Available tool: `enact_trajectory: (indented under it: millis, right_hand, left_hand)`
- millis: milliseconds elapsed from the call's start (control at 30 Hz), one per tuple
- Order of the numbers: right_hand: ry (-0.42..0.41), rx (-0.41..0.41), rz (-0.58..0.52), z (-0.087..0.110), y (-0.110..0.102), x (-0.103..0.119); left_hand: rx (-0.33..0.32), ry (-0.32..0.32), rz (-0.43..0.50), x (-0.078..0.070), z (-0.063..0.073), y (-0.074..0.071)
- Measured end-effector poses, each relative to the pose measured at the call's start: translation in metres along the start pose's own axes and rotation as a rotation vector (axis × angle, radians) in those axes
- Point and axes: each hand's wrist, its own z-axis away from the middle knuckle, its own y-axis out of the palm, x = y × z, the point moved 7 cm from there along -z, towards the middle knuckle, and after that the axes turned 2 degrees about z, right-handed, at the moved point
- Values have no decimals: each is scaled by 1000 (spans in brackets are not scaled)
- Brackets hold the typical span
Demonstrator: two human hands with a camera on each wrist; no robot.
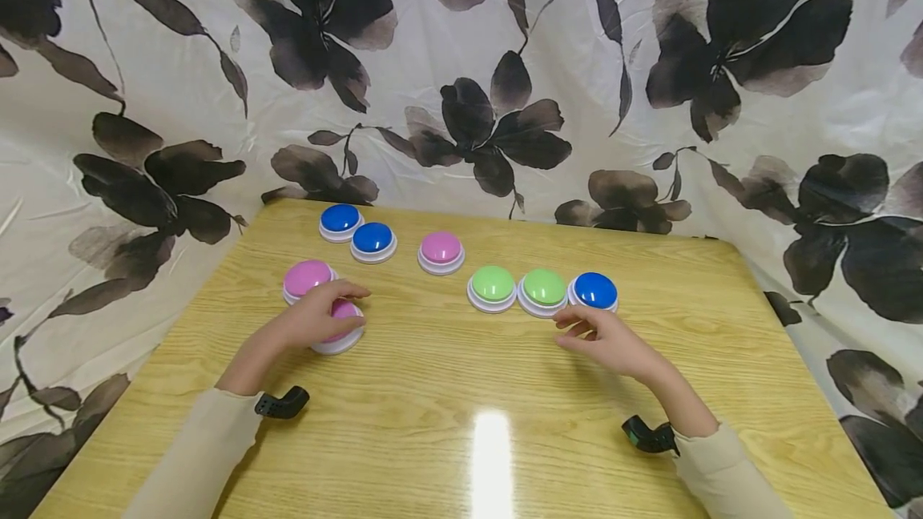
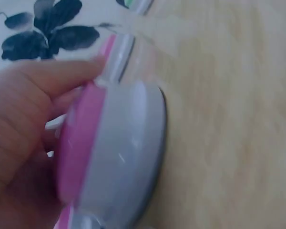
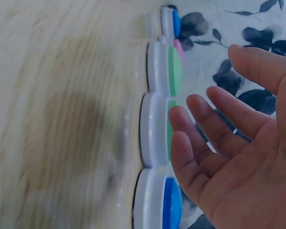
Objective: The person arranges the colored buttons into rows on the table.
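Note:
My left hand point(image 1: 317, 315) hovers low over a pink push button point(image 1: 344, 312) with a white base, its thumb and forefinger stretched past the dome. In the left wrist view the button's white base point(image 2: 126, 152) sits flat on the wood, and the fingers lie close around the pink dome; whether they touch it I cannot tell. A second pink button point(image 1: 306, 275) is just behind that hand. With relaxed, slightly bent fingers, my right hand point(image 1: 602, 339) is held in front of a blue button point(image 1: 595, 290) and a green button point(image 1: 544, 287), its palm bare in the right wrist view.
Another green button point(image 1: 493, 284) stands in line with the right-hand ones. Farther back are a pink button point(image 1: 441, 247) and two blue buttons point(image 1: 339, 219) side by side. The wooden table point(image 1: 404, 423) ends at a floral cloth point(image 1: 404, 102) hung behind it.

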Motion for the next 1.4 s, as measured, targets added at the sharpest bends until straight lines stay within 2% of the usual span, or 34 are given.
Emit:
enact_trajectory:
  millis: [100, 200, 367, 567, 867, 1167, 1400]
  right_hand:
    - [25, -11, -4, 5, -3, -9]
    - [48, -21, -6, 11, -7, -15]
    - [63, -16, -13, 18, -10, -22]
    - [82, -8, -32, 20, -10, -29]
    - [68, -6, -37, 13, -4, -25]
    - [-15, 44, -36, -9, 12, -2]
    - [-60, 99, -6, -26, 27, 8]
  left_hand:
    - [-52, -14, 6, 9, 9, -2]
    - [-76, -42, 21, 16, 17, -4]
    - [-100, -99, 68, 27, 31, -6]
    - [-105, -101, 168, 36, 42, -10]
    - [-91, -87, 177, 32, 43, -4]
    - [-112, -111, 185, 32, 44, 4]
    - [-72, -98, 217, 25, 40, 8]
